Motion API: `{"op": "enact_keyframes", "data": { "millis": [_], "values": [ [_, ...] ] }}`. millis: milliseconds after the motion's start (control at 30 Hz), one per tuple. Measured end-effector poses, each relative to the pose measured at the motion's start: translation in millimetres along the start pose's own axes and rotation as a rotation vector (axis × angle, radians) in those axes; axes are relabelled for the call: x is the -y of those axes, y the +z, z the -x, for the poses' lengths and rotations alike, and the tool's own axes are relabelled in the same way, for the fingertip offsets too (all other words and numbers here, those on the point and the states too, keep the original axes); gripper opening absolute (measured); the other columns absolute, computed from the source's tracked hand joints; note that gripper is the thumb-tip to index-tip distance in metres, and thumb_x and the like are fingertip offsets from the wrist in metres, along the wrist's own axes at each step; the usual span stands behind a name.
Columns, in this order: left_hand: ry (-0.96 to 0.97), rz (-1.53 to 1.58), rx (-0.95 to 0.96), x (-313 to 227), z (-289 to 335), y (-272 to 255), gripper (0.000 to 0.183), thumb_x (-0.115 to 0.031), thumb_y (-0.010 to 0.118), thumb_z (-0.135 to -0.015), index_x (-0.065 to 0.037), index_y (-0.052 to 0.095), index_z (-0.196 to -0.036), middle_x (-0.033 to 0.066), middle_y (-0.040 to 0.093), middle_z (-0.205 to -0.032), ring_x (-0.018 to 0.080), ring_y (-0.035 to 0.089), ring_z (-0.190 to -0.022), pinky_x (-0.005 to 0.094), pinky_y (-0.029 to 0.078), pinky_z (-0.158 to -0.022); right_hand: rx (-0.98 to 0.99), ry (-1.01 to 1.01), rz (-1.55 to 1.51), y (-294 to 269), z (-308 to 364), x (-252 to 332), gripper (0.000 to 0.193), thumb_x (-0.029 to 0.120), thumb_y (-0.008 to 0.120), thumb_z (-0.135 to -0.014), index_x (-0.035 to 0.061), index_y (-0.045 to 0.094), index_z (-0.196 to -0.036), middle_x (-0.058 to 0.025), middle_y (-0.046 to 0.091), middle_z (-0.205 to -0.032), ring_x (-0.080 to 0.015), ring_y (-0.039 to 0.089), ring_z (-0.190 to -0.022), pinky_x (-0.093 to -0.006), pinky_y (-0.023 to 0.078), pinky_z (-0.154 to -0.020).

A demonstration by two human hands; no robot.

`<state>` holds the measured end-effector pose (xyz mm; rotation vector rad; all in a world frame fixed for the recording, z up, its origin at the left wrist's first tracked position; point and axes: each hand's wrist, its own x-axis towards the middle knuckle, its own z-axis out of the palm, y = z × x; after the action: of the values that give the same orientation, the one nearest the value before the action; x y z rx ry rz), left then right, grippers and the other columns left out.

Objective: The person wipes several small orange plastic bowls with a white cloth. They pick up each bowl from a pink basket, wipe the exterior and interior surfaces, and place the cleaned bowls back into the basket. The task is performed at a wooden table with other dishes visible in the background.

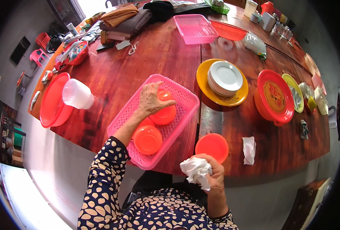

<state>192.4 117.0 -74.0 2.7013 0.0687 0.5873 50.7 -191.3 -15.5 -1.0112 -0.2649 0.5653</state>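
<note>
Pink basket: placed directly before the body, probably so that it can be reached easily; its wall (174, 132) surrounds at least 3 orange bowls (147, 140), the nearest lying upside down.
Left hand (151, 101): held over the bowls in the basket, thumb and fingers spread; whether a bowl is gripped cannot be told.
Right hand (216, 175): closed around a crumpled white tissue (197, 171), bunched perhaps to make a firmer pad.
Separate bowl (212, 146): set on the table just beyond the right hand, apart from the basket.
Plates: 1 stack of white plates (225, 76) is borne by a yellow plate (202, 82), seemingly kept together by kind.
Table (112, 71): glossy red-brown wood, crossed by dark seams; folded cloths (128, 23) are piled at its far left.
Room: grey floor (60, 153); a pink stool (38, 56) is seen at left.
</note>
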Motion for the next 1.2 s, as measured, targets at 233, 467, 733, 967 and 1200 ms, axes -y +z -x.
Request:
{"op": "enact_keyframes", "data": {
  "millis": [233,467,733,967,1200],
  "values": [
    [0.196,0.136,-0.214,-50,13,-27,0.054,-0.037,0.079,-0.071,-0.003,0.059,-0.108,0.0150,0.059,-0.099,0.0301,0.055,-0.097,0.0431,0.044,-0.086,-0.407,-0.348,0.036,-39,26,23,0.045,0.015,0.067,-0.082,-0.0060,0.052,-0.119,-0.0130,0.065,-0.101,-0.0173,0.066,-0.087,-0.0246,0.055,-0.070],
    [0.165,0.261,0.330,-153,65,-38,0.033,-0.027,0.077,-0.074,-0.001,0.058,-0.081,0.0156,0.061,-0.071,0.0290,0.063,-0.066,0.0397,0.049,-0.060,-0.429,-0.486,-0.122,-59,48,26,0.043,0.006,0.067,-0.081,-0.0075,0.052,-0.119,-0.0141,0.064,-0.106,-0.0202,0.067,-0.090,-0.0313,0.057,-0.079],
    [0.037,0.334,0.366,-156,83,-10,0.021,-0.014,0.071,-0.078,0.000,0.056,-0.077,0.0176,0.060,-0.063,0.0329,0.064,-0.062,0.0402,0.050,-0.057,-0.439,-0.478,-0.116,-60,58,21,0.043,0.008,0.067,-0.082,-0.0068,0.052,-0.119,-0.0117,0.063,-0.104,-0.0173,0.066,-0.089,-0.0283,0.056,-0.077],
    [0.054,0.349,0.283,-153,90,-7,0.013,-0.010,0.064,-0.082,0.002,0.058,-0.078,0.0217,0.062,-0.068,0.0366,0.065,-0.067,0.0431,0.051,-0.061,-0.439,-0.423,-0.074,-65,54,6,0.035,0.006,0.058,-0.085,-0.0038,0.054,-0.118,-0.0093,0.064,-0.102,-0.0140,0.065,-0.087,-0.0242,0.055,-0.073],
    [-0.011,0.284,0.288,-154,94,-8,0.009,-0.006,0.054,-0.085,0.002,0.054,-0.087,0.0249,0.061,-0.071,0.0434,0.062,-0.075,0.0489,0.049,-0.065,-0.421,-0.174,0.115,-60,47,-5,0.031,0.006,0.054,-0.085,-0.0032,0.056,-0.115,-0.0069,0.066,-0.092,-0.0068,0.061,-0.068,-0.0168,0.047,-0.053]
  ]
}}
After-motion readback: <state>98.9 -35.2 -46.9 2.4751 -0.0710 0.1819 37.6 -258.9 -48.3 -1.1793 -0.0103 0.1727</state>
